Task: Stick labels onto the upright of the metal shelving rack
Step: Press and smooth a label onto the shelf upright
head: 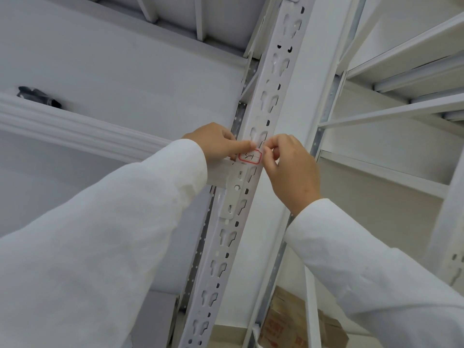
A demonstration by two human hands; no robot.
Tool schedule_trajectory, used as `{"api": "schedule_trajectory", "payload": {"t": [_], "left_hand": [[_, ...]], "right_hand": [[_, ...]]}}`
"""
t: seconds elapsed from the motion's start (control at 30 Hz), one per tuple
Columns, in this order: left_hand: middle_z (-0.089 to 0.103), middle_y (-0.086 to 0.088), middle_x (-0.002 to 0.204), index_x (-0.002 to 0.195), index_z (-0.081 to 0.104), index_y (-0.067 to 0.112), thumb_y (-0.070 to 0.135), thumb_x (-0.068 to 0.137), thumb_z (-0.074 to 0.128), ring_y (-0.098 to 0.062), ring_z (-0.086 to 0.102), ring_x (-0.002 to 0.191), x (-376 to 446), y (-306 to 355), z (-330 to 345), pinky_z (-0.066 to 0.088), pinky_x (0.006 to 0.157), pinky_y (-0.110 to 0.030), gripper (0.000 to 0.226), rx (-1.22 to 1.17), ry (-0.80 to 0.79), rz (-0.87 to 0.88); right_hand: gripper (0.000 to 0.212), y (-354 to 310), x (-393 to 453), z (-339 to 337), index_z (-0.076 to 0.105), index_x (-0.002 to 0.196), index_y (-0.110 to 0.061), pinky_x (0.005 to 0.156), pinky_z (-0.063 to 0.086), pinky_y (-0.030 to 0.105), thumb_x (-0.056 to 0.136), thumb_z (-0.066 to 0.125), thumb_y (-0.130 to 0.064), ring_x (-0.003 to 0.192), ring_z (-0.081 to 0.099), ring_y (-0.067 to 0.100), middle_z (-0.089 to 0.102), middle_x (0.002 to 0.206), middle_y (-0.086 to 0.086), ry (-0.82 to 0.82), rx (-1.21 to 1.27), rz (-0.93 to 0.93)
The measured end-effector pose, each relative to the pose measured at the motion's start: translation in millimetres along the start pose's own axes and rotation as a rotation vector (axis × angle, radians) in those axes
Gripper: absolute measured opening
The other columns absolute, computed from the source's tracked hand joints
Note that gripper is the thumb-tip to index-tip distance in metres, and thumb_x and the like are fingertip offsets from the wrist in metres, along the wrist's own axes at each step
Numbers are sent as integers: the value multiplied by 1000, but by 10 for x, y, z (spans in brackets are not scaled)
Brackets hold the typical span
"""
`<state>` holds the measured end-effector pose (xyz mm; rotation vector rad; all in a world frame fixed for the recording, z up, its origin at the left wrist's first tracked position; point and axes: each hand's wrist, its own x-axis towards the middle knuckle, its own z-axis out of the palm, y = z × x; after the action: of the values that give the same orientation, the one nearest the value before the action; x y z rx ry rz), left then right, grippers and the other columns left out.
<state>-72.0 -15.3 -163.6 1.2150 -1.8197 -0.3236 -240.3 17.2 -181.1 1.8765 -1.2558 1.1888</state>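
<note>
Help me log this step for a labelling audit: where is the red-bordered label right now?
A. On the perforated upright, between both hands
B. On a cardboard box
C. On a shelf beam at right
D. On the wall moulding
A: the red-bordered label lies on the perforated upright, with the left hand and right hand at its two ends.

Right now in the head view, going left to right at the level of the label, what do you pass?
Left sleeve → left hand → red-bordered label on the rack upright → right hand → shelf beams at far right.
</note>
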Motion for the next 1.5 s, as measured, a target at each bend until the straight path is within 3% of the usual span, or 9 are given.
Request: {"api": "schedule_trajectory", "payload": {"t": [0.1,0.23,0.37,0.63,1.03,1.17,1.33,1.5], "left_hand": [[72,2,98,86,72,20,70,72,59,-19,64,98,-5,8,-5,48,95,-39,54,4,-2,3],[72,1,97,83,72,21,71,72,58,-20,64,97,-5,4,-2,48,93,-38,53,17,7,12],[73,-1,98,85,72,19,71,71,59,-21,65,98,6,-11,8,48,95,-39,56,12,8,14],[73,-1,101,89,72,18,70,72,59,-20,65,100,-1,0,9,48,96,-40,56,30,12,14],[73,0,98,87,73,20,71,72,58,-21,65,98,-8,1,6,48,95,-40,55,28,7,14],[74,-1,95,80,72,22,77,61,57,-21,67,96,-15,-5,2,50,93,-41,60,28,16,1],[73,1,97,83,72,21,74,69,58,-19,65,97,-10,-3,-4,49,94,-40,56,30,9,-4],[72,3,97,85,72,22,73,71,57,-18,65,97,-15,8,4,49,94,-40,55,35,4,3]], "right_hand": [[13,34,-24,-12,60,91,-19,54,32,24,92,50,-28,58,44,5,47,83,-11,71,54,-43],[12,10,-47,39,64,89,-20,57,34,26,90,56,-28,61,48,10,48,81,-12,99,19,-84],[11,-2,-112,96,66,89,-21,51,33,24,88,57,-27,60,51,11,52,78,-12,148,30,-89],[6,-5,-12,-19,62,78,-24,62,35,27,83,61,-27,63,48,9,47,63,-14,-5,130,-8],[10,-35,-43,13,65,85,-23,62,38,27,87,56,-26,67,52,12,54,76,-11,45,79,37],[10,-88,-65,-35,67,76,-26,67,47,31,81,58,-25,69,56,16,62,72,-8,-161,135,59],[11,-24,-93,-46,68,82,-27,66,43,27,84,58,-22,62,53,3,57,73,-13,57,264,140],[9,-61,-141,-1,68,86,-25,66,44,29,85,59,-25,61,51,3,57,76,-12,68,220,153]]}}
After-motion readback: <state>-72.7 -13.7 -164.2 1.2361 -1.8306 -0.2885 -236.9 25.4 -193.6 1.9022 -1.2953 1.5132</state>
